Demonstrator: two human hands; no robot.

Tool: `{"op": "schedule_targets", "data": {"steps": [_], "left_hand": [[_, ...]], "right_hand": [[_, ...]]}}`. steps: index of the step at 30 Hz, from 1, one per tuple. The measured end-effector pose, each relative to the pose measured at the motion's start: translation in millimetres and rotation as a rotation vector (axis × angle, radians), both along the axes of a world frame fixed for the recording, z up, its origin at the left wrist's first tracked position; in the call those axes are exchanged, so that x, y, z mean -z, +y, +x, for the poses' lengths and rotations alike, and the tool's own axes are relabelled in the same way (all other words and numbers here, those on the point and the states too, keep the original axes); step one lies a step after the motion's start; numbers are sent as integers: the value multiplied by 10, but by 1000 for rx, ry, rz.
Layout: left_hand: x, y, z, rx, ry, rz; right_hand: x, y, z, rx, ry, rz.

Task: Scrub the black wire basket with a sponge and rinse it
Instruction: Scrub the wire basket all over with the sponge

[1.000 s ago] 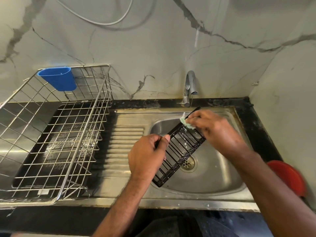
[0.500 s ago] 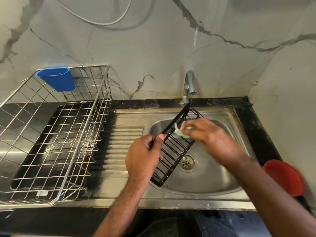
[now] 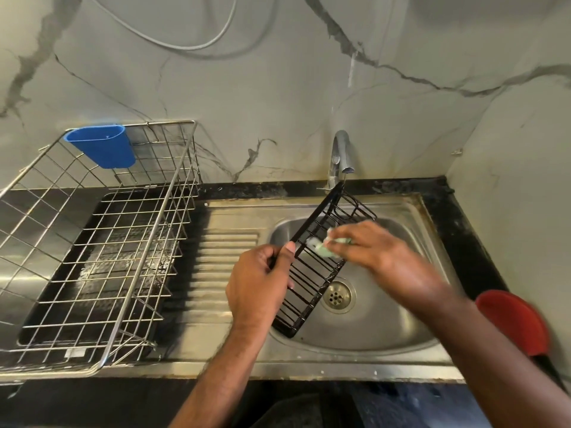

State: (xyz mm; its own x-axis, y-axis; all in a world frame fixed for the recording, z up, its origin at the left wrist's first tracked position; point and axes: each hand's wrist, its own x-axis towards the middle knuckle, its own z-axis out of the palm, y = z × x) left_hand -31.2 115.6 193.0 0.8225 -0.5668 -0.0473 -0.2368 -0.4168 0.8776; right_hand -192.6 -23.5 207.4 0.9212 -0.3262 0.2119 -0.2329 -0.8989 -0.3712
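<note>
The long black wire basket (image 3: 312,273) is tilted over the steel sink bowl (image 3: 386,322), its far end up near the tap (image 3: 341,156) and its near end low by the bowl's front rim. My left hand (image 3: 262,288) grips its left edge about halfway along. My right hand (image 3: 380,254) presses a pale green sponge (image 3: 324,247) against the wires in the basket's upper half; this hand is motion-blurred. No water runs from the tap.
A steel wire dish rack (image 3: 102,242) with a blue plastic cup (image 3: 102,146) hooked on its back rim fills the left counter. The ridged drainboard (image 3: 216,267) lies between rack and bowl. A red object (image 3: 516,322) sits at the right counter edge. Marble walls close the back and right.
The basket's far end has risen toward the tap. My right hand has slid the sponge down and left along the wires. My left hand keeps its grip on the side.
</note>
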Motion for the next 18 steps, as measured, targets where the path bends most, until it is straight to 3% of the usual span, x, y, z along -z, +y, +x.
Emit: {"op": "schedule_targets", "data": {"steps": [4,8,13,18], "left_hand": [[3,4,-12,-15,7,1],[-4,-1,-35,-22,23,-14],[-5,27,-124,-16,-24,-33],[24,127,-162,-33,-68,-32]], "right_hand": [[-32,-364,-68,231,-97,-181],[-83,-307,-32,300,-220,-182],[-37,-354,-33,470,-376,4],[-47,-294,-136,631,-273,243]]}}
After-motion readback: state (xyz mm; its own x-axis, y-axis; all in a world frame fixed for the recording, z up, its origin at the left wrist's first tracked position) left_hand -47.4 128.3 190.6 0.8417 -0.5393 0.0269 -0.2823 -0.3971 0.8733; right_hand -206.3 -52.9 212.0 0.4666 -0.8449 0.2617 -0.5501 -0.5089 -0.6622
